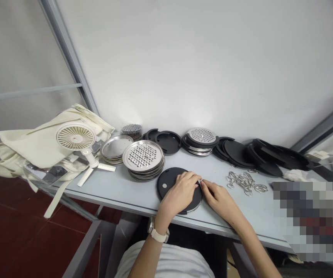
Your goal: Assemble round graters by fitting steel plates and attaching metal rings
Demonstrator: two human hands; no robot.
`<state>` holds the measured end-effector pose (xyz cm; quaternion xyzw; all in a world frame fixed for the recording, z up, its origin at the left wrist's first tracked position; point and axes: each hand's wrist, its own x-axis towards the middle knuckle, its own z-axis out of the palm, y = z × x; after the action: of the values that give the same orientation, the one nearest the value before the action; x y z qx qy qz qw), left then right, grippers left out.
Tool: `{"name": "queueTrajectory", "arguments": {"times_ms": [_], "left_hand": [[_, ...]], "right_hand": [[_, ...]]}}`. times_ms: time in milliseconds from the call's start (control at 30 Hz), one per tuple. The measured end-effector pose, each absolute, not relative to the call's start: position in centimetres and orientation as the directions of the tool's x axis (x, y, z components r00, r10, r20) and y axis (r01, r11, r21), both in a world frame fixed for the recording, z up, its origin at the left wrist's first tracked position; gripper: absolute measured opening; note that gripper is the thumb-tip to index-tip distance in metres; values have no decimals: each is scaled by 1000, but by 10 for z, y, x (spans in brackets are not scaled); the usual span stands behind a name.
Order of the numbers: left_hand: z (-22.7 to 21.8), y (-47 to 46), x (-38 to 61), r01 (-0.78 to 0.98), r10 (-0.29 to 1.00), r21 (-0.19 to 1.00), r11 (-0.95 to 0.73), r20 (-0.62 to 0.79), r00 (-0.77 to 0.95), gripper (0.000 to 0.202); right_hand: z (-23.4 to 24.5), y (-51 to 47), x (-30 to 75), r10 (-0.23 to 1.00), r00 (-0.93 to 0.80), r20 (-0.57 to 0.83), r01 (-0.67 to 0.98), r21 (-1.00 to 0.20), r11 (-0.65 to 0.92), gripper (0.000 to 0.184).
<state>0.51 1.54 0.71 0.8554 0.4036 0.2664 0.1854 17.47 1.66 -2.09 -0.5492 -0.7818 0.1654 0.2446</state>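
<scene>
A black round disc [169, 177] with a small pale dot lies on the table in front of me, a thin silvery rim showing along its near right edge. My left hand [180, 191] lies over the disc, fingers bent and holding it near its right side. At that edge, my right hand [214, 195] is closed in a pinch, its fingertips close to those of the left. Whatever sits between them is too small to make out. Left of the disc stands a stack of round metal grater plates [145, 156]. Loose metal rings or clips [246, 182] lie to the right.
Plain metal discs [116, 146] are stacked further left, beside a white handheld fan [76, 137] and a cream bag [39, 143]. Black ring frames [168, 142], a perforated plate [201, 135] on a stack and more black parts [237, 152] line the wall. A blurred patch covers the right.
</scene>
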Motion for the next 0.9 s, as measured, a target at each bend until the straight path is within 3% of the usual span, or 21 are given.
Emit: {"name": "queueTrajectory", "arguments": {"times_ms": [467,900], "left_hand": [[6,16,5,596,802,550,-586,289,522,23],[6,15,6,613,794,511,-602,303,527,23]], "right_hand": [[-18,15,173,944,-251,213,737,-590,329,29],[-16,14,172,941,-255,224,757,-559,338,23]]}}
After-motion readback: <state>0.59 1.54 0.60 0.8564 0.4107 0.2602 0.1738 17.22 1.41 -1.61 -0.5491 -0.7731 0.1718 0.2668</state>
